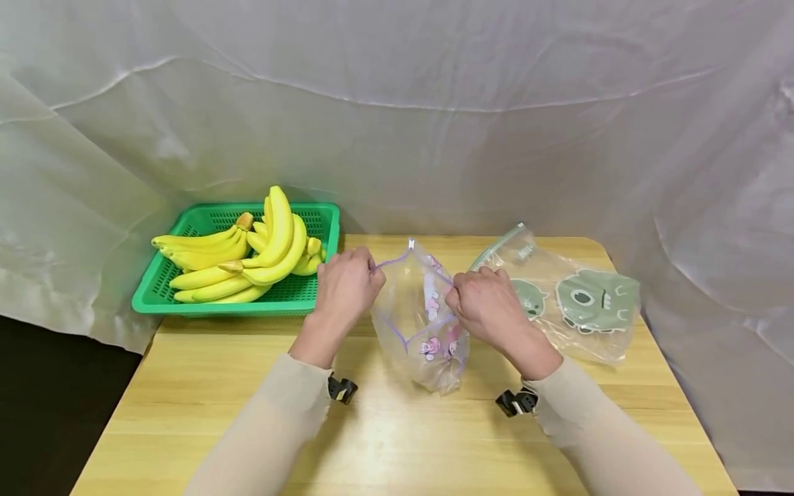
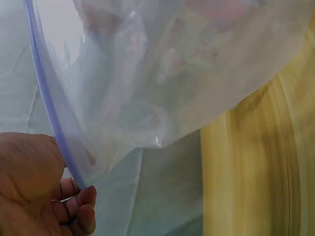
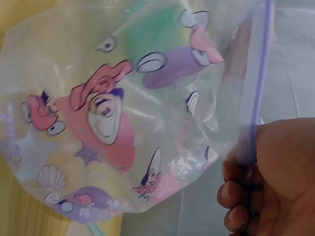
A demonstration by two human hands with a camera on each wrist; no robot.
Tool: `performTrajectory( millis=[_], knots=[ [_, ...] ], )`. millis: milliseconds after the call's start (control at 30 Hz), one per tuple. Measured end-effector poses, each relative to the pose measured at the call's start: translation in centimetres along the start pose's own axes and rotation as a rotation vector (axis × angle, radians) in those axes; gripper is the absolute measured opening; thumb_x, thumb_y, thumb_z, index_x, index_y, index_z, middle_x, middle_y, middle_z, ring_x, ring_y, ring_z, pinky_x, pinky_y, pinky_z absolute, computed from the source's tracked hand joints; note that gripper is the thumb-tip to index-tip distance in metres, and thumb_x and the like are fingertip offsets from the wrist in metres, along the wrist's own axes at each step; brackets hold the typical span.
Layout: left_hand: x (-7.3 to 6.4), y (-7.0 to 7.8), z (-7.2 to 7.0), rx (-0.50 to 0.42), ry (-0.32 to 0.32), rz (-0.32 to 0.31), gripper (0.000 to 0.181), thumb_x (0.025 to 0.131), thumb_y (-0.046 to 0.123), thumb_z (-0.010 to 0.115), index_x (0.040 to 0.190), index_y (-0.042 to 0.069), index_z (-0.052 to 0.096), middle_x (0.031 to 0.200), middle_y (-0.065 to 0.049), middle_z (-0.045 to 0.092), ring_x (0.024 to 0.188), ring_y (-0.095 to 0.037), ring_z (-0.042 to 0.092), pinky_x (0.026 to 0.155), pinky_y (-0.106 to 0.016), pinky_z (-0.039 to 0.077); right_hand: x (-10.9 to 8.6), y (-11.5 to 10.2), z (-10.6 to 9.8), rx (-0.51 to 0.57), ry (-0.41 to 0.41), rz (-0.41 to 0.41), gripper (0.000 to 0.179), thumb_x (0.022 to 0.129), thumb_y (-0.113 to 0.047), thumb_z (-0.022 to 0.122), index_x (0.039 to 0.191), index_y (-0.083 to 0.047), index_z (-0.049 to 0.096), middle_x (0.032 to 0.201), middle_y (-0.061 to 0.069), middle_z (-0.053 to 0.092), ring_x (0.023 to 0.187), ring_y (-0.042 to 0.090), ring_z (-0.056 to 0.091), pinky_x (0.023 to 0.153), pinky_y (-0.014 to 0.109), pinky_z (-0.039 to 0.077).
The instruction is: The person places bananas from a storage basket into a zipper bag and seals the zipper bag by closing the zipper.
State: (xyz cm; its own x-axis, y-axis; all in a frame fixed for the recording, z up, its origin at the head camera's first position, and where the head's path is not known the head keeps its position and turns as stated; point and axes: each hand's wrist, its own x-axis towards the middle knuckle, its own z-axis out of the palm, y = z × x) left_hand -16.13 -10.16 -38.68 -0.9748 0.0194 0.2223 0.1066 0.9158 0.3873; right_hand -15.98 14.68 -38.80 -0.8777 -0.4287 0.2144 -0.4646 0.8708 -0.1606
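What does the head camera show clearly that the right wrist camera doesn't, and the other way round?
Only the head view clearly shows the bananas, the green basket, the left hand and both sleeves.

Only the right wrist view makes out the shell print, and the fingertips of the right hand. A green patch there is too blurred to identify.

Both share the right hand gripping the printed bag, its purple edge, the wooden table and grey curtain.
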Motion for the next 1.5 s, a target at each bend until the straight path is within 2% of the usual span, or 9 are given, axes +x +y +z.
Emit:
performTrajectory(
  millis=[133,300,400,533,733,967,1167,1333,1500],
  knots=[
    [-1.2,0.0,-0.6,-0.001,-0.025,-0.005,0.016,0.097,0.026,0.063,0.093,0.011,0.066,0.086,-0.005,0.067,0.083,-0.032,0.062,0.077,-0.047,0.043,0.2,-0.3,-0.4,0.052,-0.025,0.046,0.034,0.098,-0.019,0.048,0.064,-0.016,0.043,0.06,0.001,0.041,0.072,0.029,0.049,0.072,0.042,0.035],
    [-1.6,-0.9,-1.4,0.105,-0.022,-0.037,0.019,0.097,0.017,0.061,0.079,0.009,0.061,0.076,-0.008,0.063,0.078,-0.035,0.062,0.076,-0.05,0.047,0.2,-0.2,-0.4,0.009,0.004,0.044,0.031,0.095,-0.017,0.049,0.064,-0.016,0.044,0.06,0.001,0.043,0.069,0.029,0.046,0.071,0.043,0.034],
    [-1.6,-0.8,-1.7,0.077,-0.046,-0.039,0.018,0.096,0.016,0.062,0.078,0.01,0.063,0.074,-0.006,0.064,0.077,-0.033,0.063,0.077,-0.05,0.048,-0.1,-0.2,-0.2,-0.044,0.071,-0.002,0.03,0.095,-0.017,0.051,0.066,-0.014,0.046,0.062,0.003,0.047,0.068,0.029,0.046,0.07,0.044,0.035],
    [-1.6,0.5,-1.8,-0.022,-0.082,0.032,0.015,0.095,0.018,0.064,0.082,0.013,0.066,0.076,-0.001,0.065,0.077,-0.029,0.063,0.077,-0.047,0.048,-0.4,-0.6,0.3,-0.104,0.197,-0.104,0.03,0.102,-0.02,0.054,0.073,-0.01,0.052,0.067,0.005,0.052,0.07,0.031,0.048,0.068,0.044,0.038],
    [-1.8,1.9,-1.5,-0.067,-0.056,0.054,0.016,0.096,0.016,0.065,0.08,0.015,0.063,0.077,0.0,0.063,0.08,-0.027,0.061,0.078,-0.044,0.043,-0.8,-1.0,0.7,-0.181,0.287,-0.226,0.031,0.105,-0.017,0.053,0.075,-0.009,0.051,0.067,0.004,0.046,0.066,0.028,0.043,0.062,0.039,0.035],
    [-2.0,1.5,-1.3,-0.094,-0.059,0.062,0.015,0.096,0.022,0.065,0.084,0.014,0.065,0.08,0.0,0.065,0.081,-0.027,0.06,0.078,-0.042,0.042,-1.0,-0.6,0.9,-0.174,0.223,-0.201,0.032,0.105,-0.016,0.051,0.074,-0.01,0.047,0.066,0.003,0.042,0.065,0.027,0.04,0.061,0.037,0.032],
    [-2.4,0.6,-1.5,-0.017,-0.073,0.053,0.02,0.098,0.021,0.065,0.08,0.014,0.064,0.074,-0.001,0.063,0.078,-0.028,0.06,0.073,-0.042,0.041,-1.0,-0.1,0.8,-0.126,0.179,-0.144,0.031,0.106,-0.017,0.053,0.076,-0.01,0.05,0.067,0.004,0.048,0.068,0.028,0.045,0.064,0.039,0.035],
    [-2.4,0.4,-1.3,-0.008,-0.09,0.088,0.023,0.101,0.025,0.066,0.08,0.015,0.064,0.074,0.0,0.063,0.076,-0.027,0.059,0.074,-0.042,0.04,-1.0,0.0,0.8,-0.123,0.176,-0.143,0.032,0.106,-0.018,0.054,0.075,-0.009,0.05,0.067,0.004,0.047,0.067,0.029,0.044,0.063,0.039,0.034],
    [-2.5,0.0,-1.5,0.105,-0.064,0.062,0.019,0.099,0.021,0.068,0.083,0.01,0.067,0.076,-0.004,0.065,0.077,-0.031,0.062,0.071,-0.043,0.044,-1.1,0.1,0.5,-0.142,0.155,-0.131,0.032,0.107,-0.017,0.052,0.076,-0.008,0.051,0.068,0.005,0.048,0.067,0.029,0.045,0.064,0.039,0.035]
  ],
)
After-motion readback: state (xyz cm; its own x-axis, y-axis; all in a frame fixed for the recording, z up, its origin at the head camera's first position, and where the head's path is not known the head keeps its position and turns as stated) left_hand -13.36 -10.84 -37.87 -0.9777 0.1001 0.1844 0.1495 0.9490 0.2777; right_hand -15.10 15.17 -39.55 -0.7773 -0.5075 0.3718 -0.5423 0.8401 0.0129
